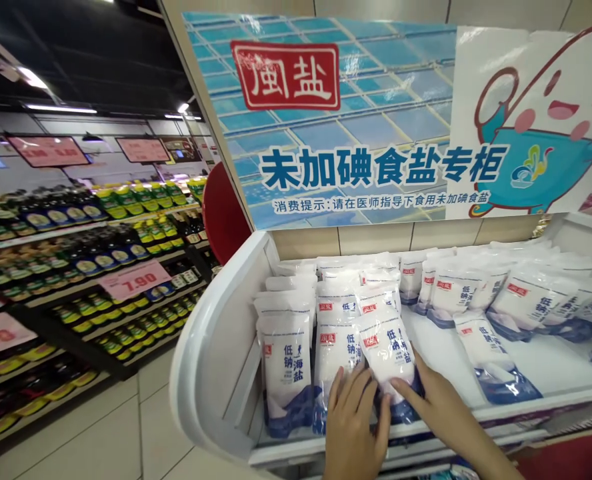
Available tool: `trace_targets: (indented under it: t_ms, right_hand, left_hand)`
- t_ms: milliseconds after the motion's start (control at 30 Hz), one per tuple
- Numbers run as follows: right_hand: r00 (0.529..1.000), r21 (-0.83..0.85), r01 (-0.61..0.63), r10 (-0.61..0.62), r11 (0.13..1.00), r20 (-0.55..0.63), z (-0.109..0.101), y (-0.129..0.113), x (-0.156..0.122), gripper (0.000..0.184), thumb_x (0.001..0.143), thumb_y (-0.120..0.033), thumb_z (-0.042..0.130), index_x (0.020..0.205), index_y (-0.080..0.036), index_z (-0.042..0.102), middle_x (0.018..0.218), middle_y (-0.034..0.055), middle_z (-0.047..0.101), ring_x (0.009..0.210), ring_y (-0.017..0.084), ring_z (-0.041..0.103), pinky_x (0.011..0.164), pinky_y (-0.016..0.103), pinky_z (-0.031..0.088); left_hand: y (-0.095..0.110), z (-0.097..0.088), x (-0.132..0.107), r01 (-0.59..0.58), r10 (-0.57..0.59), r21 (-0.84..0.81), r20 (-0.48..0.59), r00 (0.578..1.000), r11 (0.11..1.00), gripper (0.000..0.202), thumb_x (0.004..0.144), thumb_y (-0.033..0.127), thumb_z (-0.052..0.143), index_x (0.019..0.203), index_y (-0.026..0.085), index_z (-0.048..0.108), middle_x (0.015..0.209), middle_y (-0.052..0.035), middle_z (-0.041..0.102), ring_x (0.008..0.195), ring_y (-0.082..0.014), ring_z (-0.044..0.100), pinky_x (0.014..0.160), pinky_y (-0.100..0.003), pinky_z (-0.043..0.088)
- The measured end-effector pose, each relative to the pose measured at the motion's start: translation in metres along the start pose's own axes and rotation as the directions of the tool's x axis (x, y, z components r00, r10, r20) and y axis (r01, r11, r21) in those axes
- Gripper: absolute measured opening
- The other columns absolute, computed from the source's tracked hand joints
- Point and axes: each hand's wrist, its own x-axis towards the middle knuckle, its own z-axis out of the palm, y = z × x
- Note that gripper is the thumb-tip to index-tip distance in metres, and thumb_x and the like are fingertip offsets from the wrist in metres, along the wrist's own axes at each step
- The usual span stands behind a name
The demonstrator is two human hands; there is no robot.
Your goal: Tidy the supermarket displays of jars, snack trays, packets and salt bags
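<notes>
My left hand [353,417] lies against the front of an upright bag of salt [332,360], fingers stretched out and slightly apart. Its thumb reaches the lower left edge of a neighbouring salt bag [387,340], which leans a little to the left. My right hand [436,393] grips that leaning bag by its right side, thumb on the front and the other fingers hidden behind. Left of both stands another white and blue salt bag [286,373]. Several more bags stand in rows behind.
A white display bin [191,373] with a raised rounded rim holds the bags. One salt bag [493,357] lies tilted on the right, before a group of others. A blue sign [356,120] hangs behind. Shelves of bottles [86,260] stand across the tiled aisle [146,427].
</notes>
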Motion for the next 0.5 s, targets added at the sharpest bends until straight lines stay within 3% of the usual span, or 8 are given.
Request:
trace_targets:
  t_ms: [133,233,300,400,500]
  right_hand:
    - [0.996,-0.042,0.081,-0.082,0.996,-0.025,0.002,0.001,-0.001,0.071,0.096,-0.058,0.047,0.155,-0.022,0.031,0.142,0.0138,0.056,0.13,0.03,0.054,0.11,0.051,0.043]
    - [0.981,-0.155,0.145,-0.162,0.977,-0.103,-0.001,0.003,-0.002,0.077,0.09,-0.059,0.059,0.152,-0.019,0.038,0.15,0.0161,0.047,0.143,0.036,0.036,0.116,0.057,0.035]
    - [0.971,-0.188,0.21,-0.227,0.96,-0.078,-0.004,0.002,-0.005,0.079,0.086,-0.057,0.065,0.152,-0.02,0.04,0.153,0.016,0.042,0.146,0.038,0.029,0.117,0.057,0.033]
    - [0.949,-0.162,0.306,-0.315,0.938,-0.028,-0.004,-0.003,-0.009,0.077,0.087,-0.052,0.066,0.153,-0.021,0.039,0.154,0.0154,0.041,0.141,0.034,0.04,0.116,0.051,0.038]
    - [0.959,-0.216,0.235,-0.263,0.948,-0.108,0.002,-0.002,-0.011,0.085,0.083,-0.056,0.069,0.152,-0.017,0.039,0.148,0.0177,0.047,0.137,0.036,0.044,0.113,0.053,0.041]
  left_hand:
    - [-0.006,-0.001,-0.004,-0.1,0.098,0.061,0.035,0.995,0.993,0.041,0.089,0.016,0.057,0.13,0.013,0.057,0.127,-0.0112,0.068,0.129,-0.0277,0.057,0.113,-0.05,0.043]
    - [-0.005,0.0,-0.006,-0.128,0.125,0.088,0.04,0.991,0.988,0.042,0.09,0.016,0.056,0.131,0.011,0.057,0.132,-0.0123,0.066,0.133,-0.0298,0.054,0.11,-0.051,0.046]
    - [-0.004,0.002,-0.008,-0.153,0.151,0.1,0.028,0.988,0.983,0.041,0.09,0.014,0.053,0.13,0.01,0.058,0.134,-0.0119,0.065,0.135,-0.0311,0.051,0.109,-0.051,0.046]
    - [0.0,0.005,-0.01,-0.15,0.151,0.118,0.003,0.989,0.982,0.039,0.09,0.01,0.049,0.128,0.01,0.06,0.135,-0.0113,0.064,0.136,-0.0313,0.05,0.111,-0.051,0.043]
    - [0.002,0.008,-0.012,-0.114,0.116,0.08,-0.025,0.993,0.99,0.037,0.091,0.011,0.05,0.126,0.012,0.061,0.132,-0.0117,0.066,0.133,-0.0303,0.053,0.112,-0.052,0.04]
